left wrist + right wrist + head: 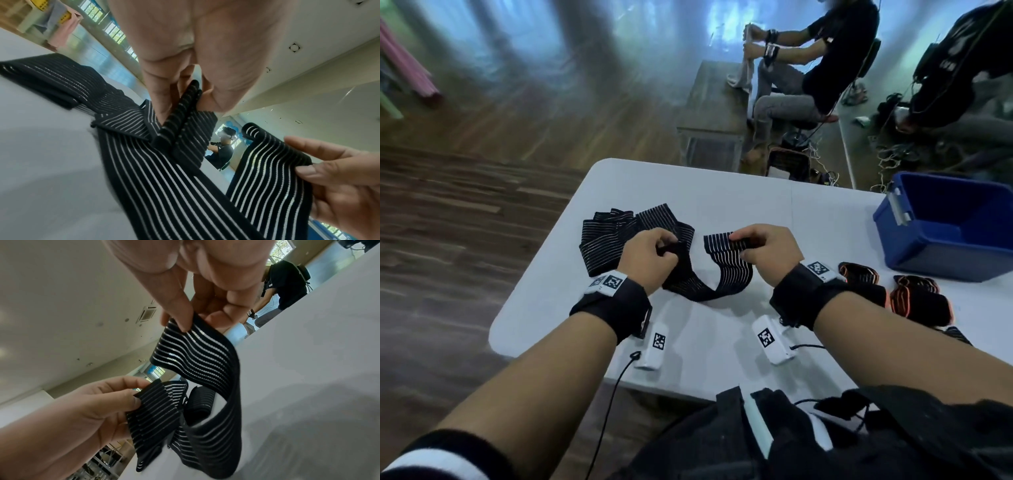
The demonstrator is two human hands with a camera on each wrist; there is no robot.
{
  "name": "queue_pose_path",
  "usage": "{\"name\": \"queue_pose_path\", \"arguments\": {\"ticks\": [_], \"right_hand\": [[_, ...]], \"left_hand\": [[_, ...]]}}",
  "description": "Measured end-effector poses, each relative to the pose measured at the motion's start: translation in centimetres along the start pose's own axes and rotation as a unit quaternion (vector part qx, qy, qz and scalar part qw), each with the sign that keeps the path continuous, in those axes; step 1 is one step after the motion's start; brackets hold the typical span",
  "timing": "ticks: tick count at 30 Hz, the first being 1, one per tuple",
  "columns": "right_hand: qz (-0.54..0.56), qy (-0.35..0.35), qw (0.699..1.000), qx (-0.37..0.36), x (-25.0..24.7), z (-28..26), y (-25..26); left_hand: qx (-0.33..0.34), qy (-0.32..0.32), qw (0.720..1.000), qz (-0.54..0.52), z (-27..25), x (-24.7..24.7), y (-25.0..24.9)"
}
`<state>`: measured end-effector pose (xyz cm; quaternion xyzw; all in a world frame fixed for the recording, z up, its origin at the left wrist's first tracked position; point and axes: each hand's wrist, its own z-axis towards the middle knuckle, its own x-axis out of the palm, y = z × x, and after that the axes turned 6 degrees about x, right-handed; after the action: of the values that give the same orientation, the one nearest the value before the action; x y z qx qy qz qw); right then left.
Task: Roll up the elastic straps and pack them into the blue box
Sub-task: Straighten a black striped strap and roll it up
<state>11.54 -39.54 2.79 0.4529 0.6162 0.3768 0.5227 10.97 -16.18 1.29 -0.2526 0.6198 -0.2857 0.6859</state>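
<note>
A black elastic strap with white stripes (709,284) hangs in a U-shaped loop between my two hands above the white table (756,205). My left hand (654,253) pinches a folded part of the strap (180,110) between thumb and fingers. My right hand (763,246) pinches the strap's other end (195,344) between thumb and forefinger. Behind my left hand, more of the black striped strap (619,233) lies in loose folds on the table. The blue box (948,222) stands open at the table's right side.
Rolled black straps with orange edging (914,298) lie on the table near my right wrist, in front of the box. Other people (825,61) sit beyond the table's far edge. A wooden bench (715,102) stands on the floor behind.
</note>
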Motion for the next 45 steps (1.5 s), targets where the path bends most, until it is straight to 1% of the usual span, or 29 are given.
{"name": "queue_pose_path", "arguments": {"ticks": [4, 8, 12, 14, 17, 19, 22, 24, 26, 28, 29, 32, 36, 41, 45], "right_hand": [[-0.005, 0.009, 1.000, -0.014, -2.0, -1.4, 0.0], [-0.007, 0.023, 0.999, -0.034, -3.8, -2.7, 0.0], [0.020, 0.030, 0.997, -0.064, -5.2, -3.6, 0.6], [0.039, 0.020, 0.996, -0.083, -5.7, -3.9, 1.3], [0.066, 0.008, 0.991, -0.118, -6.3, -4.4, 2.5], [0.075, 0.007, 0.987, -0.143, -6.6, -4.9, 3.5], [0.081, 0.007, 0.981, -0.178, -7.0, -5.4, 4.7], [0.092, 0.006, 0.977, -0.194, -7.2, -5.7, 5.3], [0.113, 0.010, 0.973, -0.200, -7.2, -6.0, 5.9], [0.139, 0.019, 0.969, -0.203, -7.2, -6.3, 6.6], [0.145, 0.021, 0.968, -0.204, -7.2, -6.4, 6.9], [0.158, 0.019, 0.965, -0.207, -7.5, -6.3, 7.9], [0.173, 0.013, 0.964, -0.201, -7.7, -6.2, 8.8], [0.157, -0.041, 0.968, -0.189, -7.3, -5.9, 9.4], [0.139, -0.070, 0.974, -0.166, -6.7, -5.7, 9.2]], "left_hand": [[-0.015, 0.017, 0.999, 0.033, -1.1, 1.1, -2.3], [-0.024, 0.001, 0.998, 0.053, -2.3, 1.9, -4.3], [-0.010, -0.037, 0.999, 0.020, -3.3, 1.5, -6.4], [-0.008, -0.078, 0.997, 0.015, -3.7, 0.7, -7.4], [0.035, -0.134, 0.990, 0.029, -4.4, -0.9, -9.8], [0.036, -0.159, 0.986, -0.024, -4.9, -1.8, -11.5], [0.022, -0.199, 0.971, -0.131, -5.5, -2.6, -13.4], [0.017, -0.209, 0.962, -0.174, -5.9, -2.8, -14.5], [0.029, -0.214, 0.960, -0.177, -6.0, -2.9, -15.4], [0.046, -0.223, 0.963, -0.145, -5.9, -3.0, -15.6], [0.041, -0.226, 0.962, -0.145, -5.7, -3.1, -15.7], [0.026, -0.227, 0.961, -0.155, -4.6, -3.5, -15.6], [0.050, -0.192, 0.966, -0.165, -2.9, -3.9, -15.1], [0.067, -0.146, 0.966, -0.204, -0.8, -4.2, -14.4], [0.069, -0.100, 0.959, -0.256, 0.2, -3.9, -14.0]]}}
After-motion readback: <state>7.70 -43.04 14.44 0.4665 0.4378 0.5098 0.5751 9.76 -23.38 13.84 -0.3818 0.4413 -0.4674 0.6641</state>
